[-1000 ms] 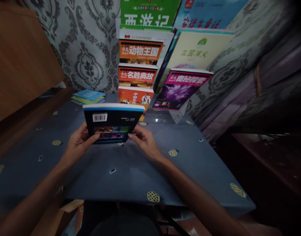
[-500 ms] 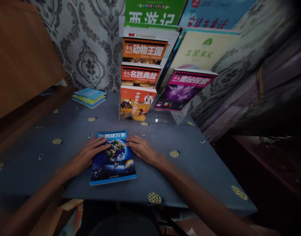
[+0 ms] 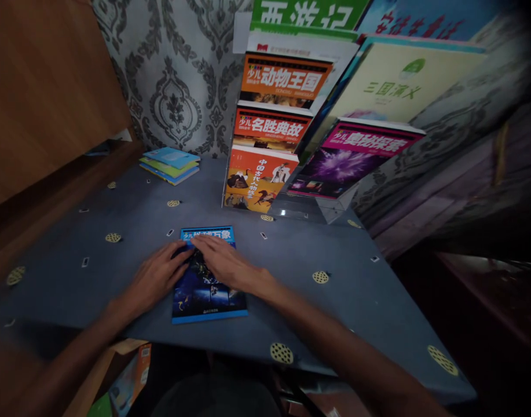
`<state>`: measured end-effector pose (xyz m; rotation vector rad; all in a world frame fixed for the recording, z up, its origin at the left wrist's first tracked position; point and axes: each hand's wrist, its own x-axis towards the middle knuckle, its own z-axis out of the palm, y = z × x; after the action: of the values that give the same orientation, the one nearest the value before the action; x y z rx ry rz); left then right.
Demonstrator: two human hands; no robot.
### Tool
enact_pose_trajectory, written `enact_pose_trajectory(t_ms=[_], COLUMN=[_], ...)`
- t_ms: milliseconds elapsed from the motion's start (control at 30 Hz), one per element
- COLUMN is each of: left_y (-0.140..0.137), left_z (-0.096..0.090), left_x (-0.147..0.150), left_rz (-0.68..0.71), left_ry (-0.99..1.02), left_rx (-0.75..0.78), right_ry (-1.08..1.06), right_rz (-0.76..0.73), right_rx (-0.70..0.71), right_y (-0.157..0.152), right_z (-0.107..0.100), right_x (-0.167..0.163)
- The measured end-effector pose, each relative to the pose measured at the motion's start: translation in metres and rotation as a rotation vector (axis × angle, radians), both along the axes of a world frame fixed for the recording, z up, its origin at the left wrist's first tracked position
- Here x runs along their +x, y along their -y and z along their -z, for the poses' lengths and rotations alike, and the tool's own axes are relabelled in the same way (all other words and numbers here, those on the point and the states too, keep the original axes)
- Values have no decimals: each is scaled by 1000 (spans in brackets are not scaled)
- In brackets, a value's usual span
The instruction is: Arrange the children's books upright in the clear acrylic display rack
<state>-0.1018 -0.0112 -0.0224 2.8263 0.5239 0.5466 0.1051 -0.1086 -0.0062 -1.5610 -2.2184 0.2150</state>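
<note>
A blue book (image 3: pixel 209 302) with an earth picture on its cover lies closed and flat on the grey-blue tablecloth (image 3: pixel 291 324). My left hand (image 3: pixel 161 272) rests along the book's left edge, its fingers stretched onto the upper cover. Across the middle and top of the cover lies my right hand (image 3: pixel 222 260), fingers extended and flat, hiding most of the globe picture and part of the title. The fingertips of both hands come close together near the upper left of the book. Neither hand grasps it.
A clear tiered stand (image 3: pixel 332 211) at the back holds several books, among them an orange book (image 3: pixel 259 180) and a purple book (image 3: pixel 352 159). Thin booklets (image 3: pixel 170 165) are stacked at the back left. Below the front edge sits an open cardboard box (image 3: pixel 102 365) with books inside.
My right hand has moved left from the book's right edge onto the middle of its cover. My left hand stays at the left side. The whole view has shifted slightly.
</note>
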Motion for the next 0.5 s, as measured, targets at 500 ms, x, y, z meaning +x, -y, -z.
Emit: enact_pose_trajectory(t_ms=[500], left_y=[-1], left_z=[8], left_x=[-4], left_rz=[-25], left_ry=[35], left_rx=[76], right_ry=[79], right_rz=[77], right_rx=[7], right_y=[-27], right_z=[15], right_x=[-17])
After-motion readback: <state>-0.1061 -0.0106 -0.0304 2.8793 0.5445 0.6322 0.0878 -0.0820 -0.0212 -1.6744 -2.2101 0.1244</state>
